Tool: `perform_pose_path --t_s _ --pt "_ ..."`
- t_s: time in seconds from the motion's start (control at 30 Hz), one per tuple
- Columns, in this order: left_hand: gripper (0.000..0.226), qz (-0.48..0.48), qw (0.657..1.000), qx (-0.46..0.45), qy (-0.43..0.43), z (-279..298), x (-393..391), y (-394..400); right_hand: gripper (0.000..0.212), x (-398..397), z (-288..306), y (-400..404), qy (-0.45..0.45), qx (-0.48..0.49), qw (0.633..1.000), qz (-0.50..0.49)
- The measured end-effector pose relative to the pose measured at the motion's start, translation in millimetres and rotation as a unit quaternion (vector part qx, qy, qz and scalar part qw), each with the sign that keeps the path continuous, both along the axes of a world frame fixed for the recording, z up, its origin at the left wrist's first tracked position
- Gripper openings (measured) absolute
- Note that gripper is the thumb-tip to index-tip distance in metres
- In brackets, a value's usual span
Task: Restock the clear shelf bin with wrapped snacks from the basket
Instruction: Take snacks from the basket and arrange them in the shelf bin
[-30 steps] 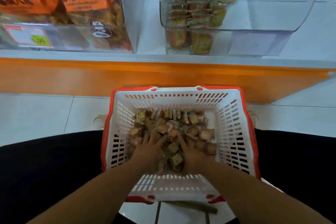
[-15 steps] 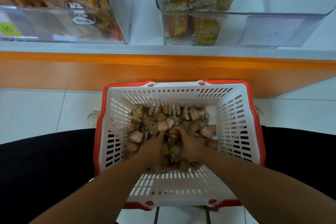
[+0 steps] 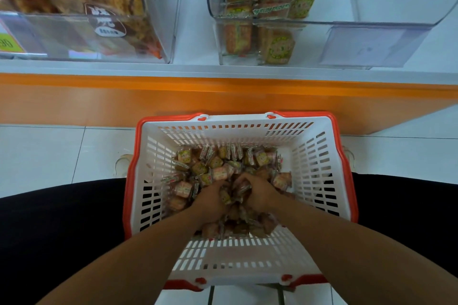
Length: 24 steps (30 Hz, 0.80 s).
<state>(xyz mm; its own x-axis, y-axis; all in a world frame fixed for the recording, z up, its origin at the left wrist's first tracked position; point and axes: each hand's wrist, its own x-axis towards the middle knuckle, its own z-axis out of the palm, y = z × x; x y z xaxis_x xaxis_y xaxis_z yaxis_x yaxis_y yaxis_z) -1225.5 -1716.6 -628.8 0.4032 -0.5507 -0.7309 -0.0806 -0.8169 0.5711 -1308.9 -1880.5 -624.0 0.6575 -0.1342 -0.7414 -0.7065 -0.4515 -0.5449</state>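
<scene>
A white basket with a red rim sits between my knees, holding a heap of small wrapped snacks. My left hand and my right hand are both down in the heap, side by side, fingers curled round a shared bunch of snacks cupped between them. Above, on the shelf, stands the clear bin; several wrapped snacks are stacked in its left part, and its right part shows only bare plastic.
A second clear bin at the upper left holds orange snack bags. The orange shelf front runs across just beyond the basket. White floor tiles lie on both sides, and my dark trouser legs flank the basket.
My hands went from lying spread on the heap to drawing together and curling round a bunch of snacks. The view has moved closer to the shelf.
</scene>
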Motion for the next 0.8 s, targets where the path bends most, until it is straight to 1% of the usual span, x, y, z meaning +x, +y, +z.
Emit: perform_pose_path --t_s 0.1,0.2,0.27,0.3,0.4,0.47,0.53,0.6,0.63,0.67,0.73,0.77,0.8 --pt "0.077 -0.012 1.000 -0.001 0.012 1 -3 -7 0.047 -5 -5 -2 0.024 0.050 0.997 -0.059" --pt "0.072 -0.044 0.998 -0.010 0.034 3 -8 -18 0.048 -8 -8 -8 0.041 0.085 0.991 -0.099" --pt "0.080 -0.062 0.997 -0.017 0.049 4 -15 -22 0.046 -9 -9 -14 0.043 0.111 0.986 -0.116" --pt "0.082 -0.051 0.998 -0.018 0.045 4 -19 -22 0.043 -9 -8 -17 0.043 0.116 0.986 -0.115" --pt "0.066 0.021 1.000 -0.019 0.006 5 -24 -21 0.039 -9 -2 -25 0.043 0.094 0.989 -0.104" --pt "0.057 0.015 1.000 -0.007 -0.020 8 -16 -19 0.039 -4 8 -33 0.031 0.062 0.993 -0.101" --pt "0.057 -0.013 1.000 0.013 -0.022 17 0 -19 0.041 6 26 -41 0.021 0.031 0.997 -0.064" --pt "0.062 -0.024 0.999 0.037 0.007 31 18 -22 0.043 18 51 -50 0.010 -0.003 1.000 0.003" --pt "0.063 -0.024 0.999 0.035 0.020 41 27 -23 0.046 24 66 -54 0.004 -0.014 0.999 0.030" --pt "0.060 -0.016 0.999 0.032 0.024 51 37 -25 0.047 29 83 -58 -0.001 -0.014 0.999 0.048" --pt "0.051 0.019 0.999 0.024 0.030 78 56 -28 0.043 40 124 -65 -0.016 0.008 0.998 0.068" --pt "0.048 0.048 0.997 0.016 0.059 94 64 -29 0.043 46 147 -66 -0.025 0.013 0.997 0.076" --pt "0.046 0.080 0.991 0.001 0.109 110 72 -31 0.044 52 172 -68 -0.038 0.012 0.996 0.074"
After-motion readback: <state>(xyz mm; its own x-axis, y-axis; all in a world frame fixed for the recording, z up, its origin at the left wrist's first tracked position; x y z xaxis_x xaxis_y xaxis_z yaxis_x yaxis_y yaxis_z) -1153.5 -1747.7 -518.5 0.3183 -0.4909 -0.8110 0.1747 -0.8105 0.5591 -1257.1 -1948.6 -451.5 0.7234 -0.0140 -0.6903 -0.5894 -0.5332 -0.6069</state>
